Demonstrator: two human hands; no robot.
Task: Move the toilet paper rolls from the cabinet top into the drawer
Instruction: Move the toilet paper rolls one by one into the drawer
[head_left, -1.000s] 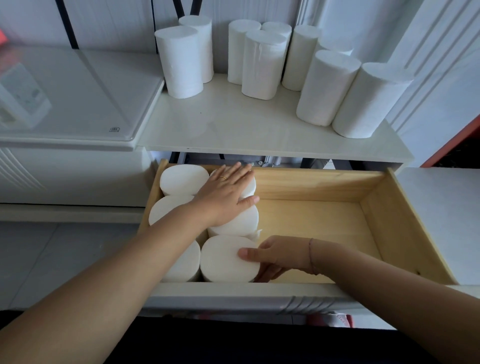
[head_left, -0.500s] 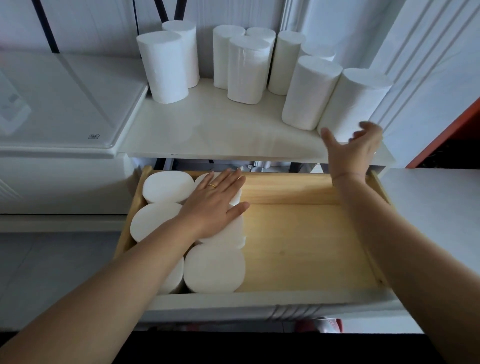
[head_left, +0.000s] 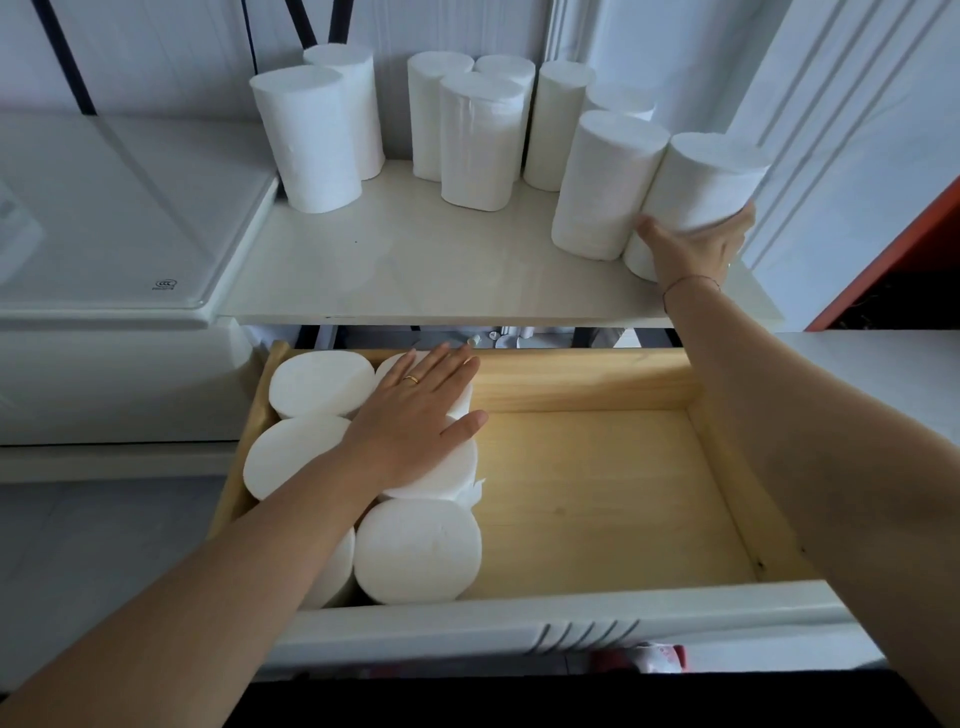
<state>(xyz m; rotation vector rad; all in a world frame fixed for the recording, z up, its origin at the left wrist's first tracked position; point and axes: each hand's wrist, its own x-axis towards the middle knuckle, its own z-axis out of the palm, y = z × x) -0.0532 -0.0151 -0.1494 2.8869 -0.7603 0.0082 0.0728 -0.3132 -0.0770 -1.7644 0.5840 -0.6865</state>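
Several white toilet paper rolls stand upright on the white cabinet top (head_left: 441, 275). My right hand (head_left: 693, 247) is wrapped around the lower part of the rightmost roll (head_left: 701, 182), which still stands on the top beside another roll (head_left: 602, 187). Below, the open wooden drawer (head_left: 597, 499) holds several rolls standing on end along its left side. My left hand (head_left: 415, 415), wearing a ring, lies flat with fingers spread on top of those drawer rolls (head_left: 415, 551).
A white appliance with a glass lid (head_left: 104, 223) sits left of the cabinet top. A white panelled wall (head_left: 841, 156) rises close on the right, with an orange edge (head_left: 893, 260) beyond it. The drawer's right two thirds show bare wood.
My right hand left the front drawer roll, rose to the cabinet top and closed around the rightmost roll. The left hand stayed flat on the drawer rolls.
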